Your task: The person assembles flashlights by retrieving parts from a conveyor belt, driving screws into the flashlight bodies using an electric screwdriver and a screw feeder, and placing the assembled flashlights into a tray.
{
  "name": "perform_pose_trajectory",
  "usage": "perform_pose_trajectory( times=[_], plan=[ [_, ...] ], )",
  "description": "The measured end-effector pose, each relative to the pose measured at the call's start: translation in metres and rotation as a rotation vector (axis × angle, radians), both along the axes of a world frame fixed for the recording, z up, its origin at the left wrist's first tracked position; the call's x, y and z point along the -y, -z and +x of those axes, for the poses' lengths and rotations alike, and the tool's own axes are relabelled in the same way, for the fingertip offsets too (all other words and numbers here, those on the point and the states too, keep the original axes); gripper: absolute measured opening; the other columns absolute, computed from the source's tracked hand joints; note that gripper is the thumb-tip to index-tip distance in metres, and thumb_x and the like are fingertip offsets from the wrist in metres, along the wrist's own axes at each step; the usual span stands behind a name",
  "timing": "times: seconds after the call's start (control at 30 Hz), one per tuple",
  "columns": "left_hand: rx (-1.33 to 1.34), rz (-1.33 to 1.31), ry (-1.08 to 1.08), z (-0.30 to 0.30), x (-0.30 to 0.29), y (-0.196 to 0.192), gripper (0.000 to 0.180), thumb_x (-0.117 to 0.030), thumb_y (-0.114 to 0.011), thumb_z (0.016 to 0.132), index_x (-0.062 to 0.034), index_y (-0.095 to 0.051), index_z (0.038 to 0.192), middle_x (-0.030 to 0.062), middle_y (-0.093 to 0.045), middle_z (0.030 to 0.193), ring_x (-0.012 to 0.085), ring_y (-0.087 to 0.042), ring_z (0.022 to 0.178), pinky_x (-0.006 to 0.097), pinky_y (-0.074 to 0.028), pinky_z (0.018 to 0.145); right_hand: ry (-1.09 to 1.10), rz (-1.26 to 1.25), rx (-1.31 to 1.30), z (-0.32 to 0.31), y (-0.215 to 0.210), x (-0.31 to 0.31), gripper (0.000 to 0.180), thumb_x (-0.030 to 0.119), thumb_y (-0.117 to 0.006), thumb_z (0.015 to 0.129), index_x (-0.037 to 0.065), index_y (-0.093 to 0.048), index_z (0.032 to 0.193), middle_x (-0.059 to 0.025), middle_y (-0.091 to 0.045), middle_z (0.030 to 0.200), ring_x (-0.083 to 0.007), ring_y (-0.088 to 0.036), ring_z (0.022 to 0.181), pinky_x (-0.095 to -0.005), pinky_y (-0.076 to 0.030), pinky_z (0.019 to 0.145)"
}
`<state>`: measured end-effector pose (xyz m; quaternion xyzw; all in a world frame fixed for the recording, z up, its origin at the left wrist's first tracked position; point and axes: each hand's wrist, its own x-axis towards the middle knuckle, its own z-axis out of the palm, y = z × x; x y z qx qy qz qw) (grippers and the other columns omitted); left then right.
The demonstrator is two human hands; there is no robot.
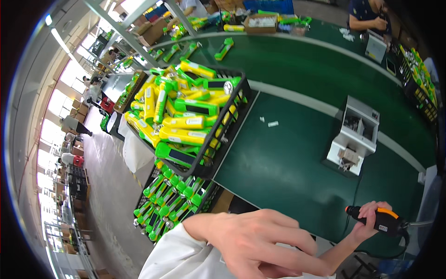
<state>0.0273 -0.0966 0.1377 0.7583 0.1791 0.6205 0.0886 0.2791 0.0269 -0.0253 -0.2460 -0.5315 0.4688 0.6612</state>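
Flashlights [186, 122] fill crate [222, 144]; right hand [371, 218] holds screwdriver [377, 219].

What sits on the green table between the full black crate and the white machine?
Head view: between crate and white machine, bare green table except two small white bits.

Two black crates [232, 116] of yellow and green torches stand at nine o'clock, the upper [186, 122] heaped past counting, the lower [172, 202] likewise. One white machine [354, 135] sits on the green surface [288, 158] at three o'clock. One orange and black screwdriver [378, 219] at four o'clock. Two small white bits [269, 122] lie near centre
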Motion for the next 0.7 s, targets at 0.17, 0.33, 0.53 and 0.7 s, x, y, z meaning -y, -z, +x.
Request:
perform_pose_trajectory(
  times=[0.17, 0.33, 0.53, 0.7],
  plan=[
    [0.072, -0.032, 0.112, 0.0, -0.013, 0.017, 0.05, 0.013, -0.057, 0.085, -0.0185, -0.064, 0.123, 0.017, -0.07, 0.106, 0.0249, -0.066, 0.073, 0.029, -0.054, 0.051, 0.039, 0.041, 0.045, 0.009, 0.005, -0.004, 0.027, 0.008, -0.061, 0.086, 0.002, -0.047, 0.108, -0.0032, -0.046, 0.064, -0.0129, -0.044, 0.051, -0.0279, -0.041, 0.054],
    [-0.357, -0.293, -0.169, -0.035, 0.003, 0.003, 0.051, 0.001, -0.061, 0.09, -0.0119, -0.044, 0.137, 0.0209, -0.072, 0.101, 0.0316, -0.069, 0.071, 0.033, -0.055, 0.054, 0.0, 0.06, 0.008, -0.001, 0.006, -0.01, 0.028, 0.008, -0.06, 0.086, 0.002, -0.045, 0.109, -0.0048, -0.047, 0.064, -0.0143, -0.045, 0.051, -0.0298, -0.041, 0.052],
    [-0.748, -0.558, -1.076, -0.145, -0.021, -0.002, 0.049, 0.014, -0.061, 0.074, -0.0049, -0.066, 0.119, 0.0102, -0.069, 0.091, 0.027, -0.066, 0.077, 0.037, -0.053, 0.068, 0.008, 0.066, 0.046, 0.019, 0.016, -0.005, 0.026, 0.008, -0.061, 0.088, 0.002, -0.044, 0.107, -0.0051, -0.049, 0.063, -0.014, -0.048, 0.051, -0.0303, -0.044, 0.055],
    [-1.304, -0.686, -1.44, -0.338, -0.062, 0.017, 0.055, -0.007, -0.064, 0.085, -0.0125, -0.051, 0.138, 0.009, -0.056, 0.136, 0.0306, -0.059, 0.116, 0.043, -0.05, 0.094, 0.115, 0.017, 0.131, 0.011, 0.011, -0.01, 0.023, 0.008, -0.057, 0.086, 0.003, -0.046, 0.106, -0.0015, -0.044, 0.059, -0.0109, -0.041, 0.05, -0.0255, -0.039, 0.059]
  ],
)
